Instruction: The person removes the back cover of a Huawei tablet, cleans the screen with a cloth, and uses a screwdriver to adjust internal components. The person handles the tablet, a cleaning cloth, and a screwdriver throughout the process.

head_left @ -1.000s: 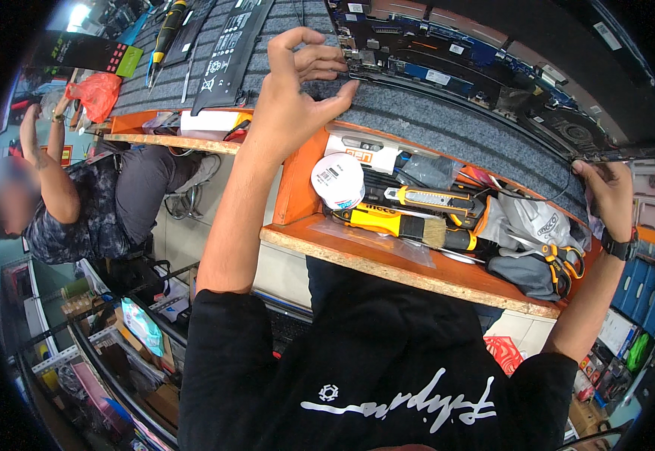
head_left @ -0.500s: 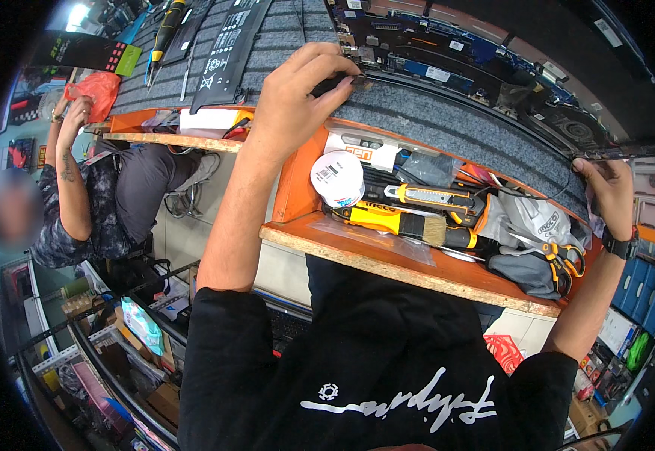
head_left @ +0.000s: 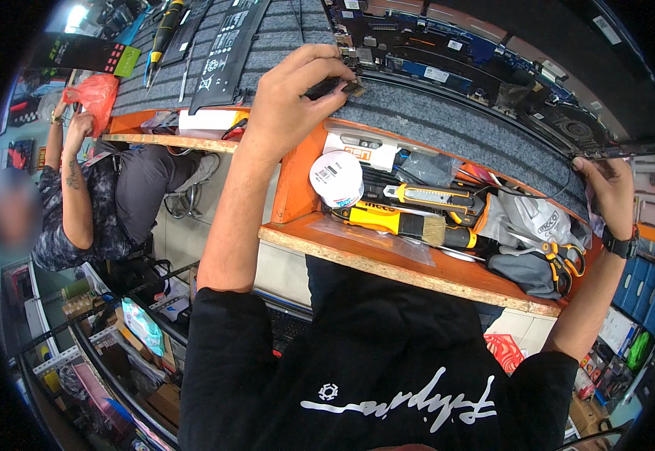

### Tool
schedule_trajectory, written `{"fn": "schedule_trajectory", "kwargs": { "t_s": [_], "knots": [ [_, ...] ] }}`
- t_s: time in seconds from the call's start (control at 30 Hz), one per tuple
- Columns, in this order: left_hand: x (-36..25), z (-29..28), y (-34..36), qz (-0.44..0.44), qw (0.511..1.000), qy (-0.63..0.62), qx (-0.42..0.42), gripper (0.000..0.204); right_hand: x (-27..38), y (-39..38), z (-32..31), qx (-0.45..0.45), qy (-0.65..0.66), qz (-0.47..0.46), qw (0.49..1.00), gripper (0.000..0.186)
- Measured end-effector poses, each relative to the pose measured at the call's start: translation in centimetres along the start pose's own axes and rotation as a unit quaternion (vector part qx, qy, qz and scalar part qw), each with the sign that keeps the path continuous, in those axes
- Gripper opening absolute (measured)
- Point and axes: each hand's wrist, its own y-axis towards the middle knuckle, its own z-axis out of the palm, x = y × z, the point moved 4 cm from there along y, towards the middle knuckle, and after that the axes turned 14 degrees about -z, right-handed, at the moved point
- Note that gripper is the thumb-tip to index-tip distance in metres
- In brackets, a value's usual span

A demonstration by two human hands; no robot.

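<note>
An opened laptop [head_left: 433, 52] lies at the top right on the ribbed grey mat [head_left: 418, 113], its boards and a round fan exposed. At its near left corner my left hand [head_left: 297, 94] is closed, pinching a small dark piece with a brownish edge [head_left: 353, 89] between thumb and fingers. What that piece is, I cannot make out. My right hand [head_left: 608, 192] grips the laptop's near right corner, thumb on the edge and the other fingers mostly hidden. A thin black cable [head_left: 560, 194] curves beside that thumb. Left of the laptop lies a flat black battery [head_left: 222, 56].
Below the bench edge an open orange drawer [head_left: 297, 188] holds a white round tub [head_left: 336, 179], a yellow cutter knife [head_left: 433, 197], a brush [head_left: 395, 223], scissors [head_left: 556, 252] and gloves [head_left: 530, 218]. A screwdriver [head_left: 166, 34] lies farther left. Another person [head_left: 79, 195] handles a red bag [head_left: 96, 98].
My left hand has shifted slightly, and the small piece in it is turned so more of its brownish edge shows. My right hand stays put. The other person's hands have moved at the red bag.
</note>
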Motion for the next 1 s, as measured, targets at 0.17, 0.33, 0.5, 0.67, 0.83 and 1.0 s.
{"fn": "schedule_trajectory", "kwargs": {
  "t_s": [0.17,0.33,0.5,0.67,0.83,1.0],
  "knots": [
    [0.0,0.0,-0.1,0.013,1.000,0.013,-0.012,0.020,-0.7,0.1,0.1,-0.007,0.007,-0.020,1.000,0.009],
    [-0.3,-0.1,0.0,0.008,1.000,0.004,-0.013,0.019,-2.0,0.0,-0.8,0.044,-0.042,0.024,0.998,0.015],
    [0.0,0.0,-0.1,0.020,0.999,0.024,-0.007,0.018,-1.8,0.0,-0.5,0.026,-0.022,0.007,0.999,0.013],
    [0.2,0.1,-0.2,0.018,1.000,0.012,-0.003,0.017,-1.2,0.1,-0.5,0.033,-0.036,0.009,0.999,0.014],
    [0.6,0.2,-0.2,0.024,1.000,0.006,0.007,0.018,-1.9,-0.1,-0.7,0.024,-0.038,0.022,0.999,0.011],
    [0.4,-0.1,-0.4,0.007,1.000,-0.006,0.020,0.027,-2.4,-0.1,-0.8,0.009,-0.005,0.017,1.000,0.011]
  ]
}}
